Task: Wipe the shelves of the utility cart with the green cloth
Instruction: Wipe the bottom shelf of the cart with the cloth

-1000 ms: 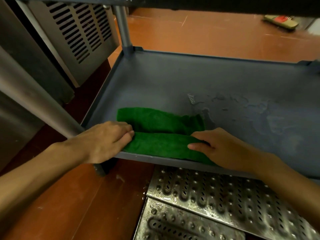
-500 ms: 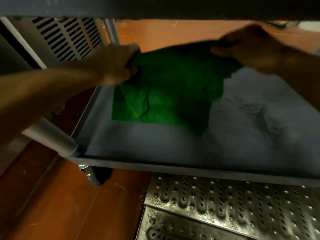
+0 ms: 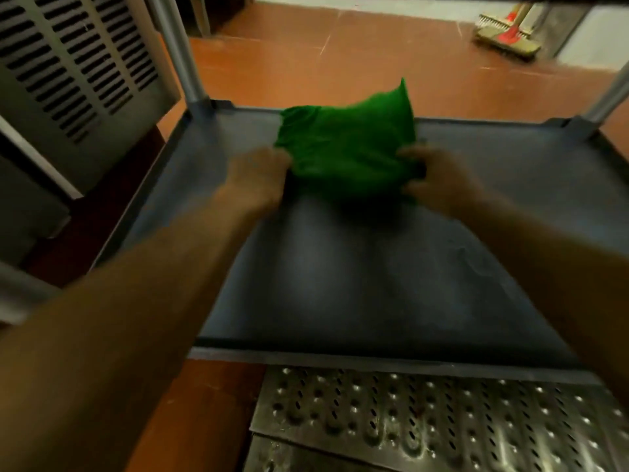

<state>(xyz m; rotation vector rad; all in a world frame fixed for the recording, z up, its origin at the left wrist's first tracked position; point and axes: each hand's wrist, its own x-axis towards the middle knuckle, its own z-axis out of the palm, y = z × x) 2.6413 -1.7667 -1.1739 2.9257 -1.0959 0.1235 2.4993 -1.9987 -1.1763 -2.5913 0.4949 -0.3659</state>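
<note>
Green cloth (image 3: 347, 148) sits in the upper middle of the frame, bunched into a puffy, crumpled mass between both hands, over the far part of the grey shelf (image 3: 374, 274). Its fabric looks soft and nappy, a deep saturated green, and one corner peaks upward past the shelf's far rim. A dark shadow lies beneath it; whether its lower edge touches the shelf I cannot tell.

The left hand (image 3: 255, 177) grasps the cloth's left edge, fingers folded into the fabric. The right hand (image 3: 439, 180) grasps the right edge in the same way, thumb and fingers closed on the folds. Both hands are smeared by motion blur, so single fingers are hard to make out. Both bare forearms reach in from the lower corners of the frame.

The shelf is a flat, matte tray with a low raised rim and faint streaks across its surface. Round metal posts (image 3: 177, 52) rise from its far corners. At the lower right lies a shiny perforated metal grate (image 3: 442, 420), dimpled and slotted. A louvred metal panel (image 3: 78, 63) fills the upper left, and a broom head (image 3: 507, 39) rests on the reddish-brown floor (image 3: 340, 56) at the upper right.
</note>
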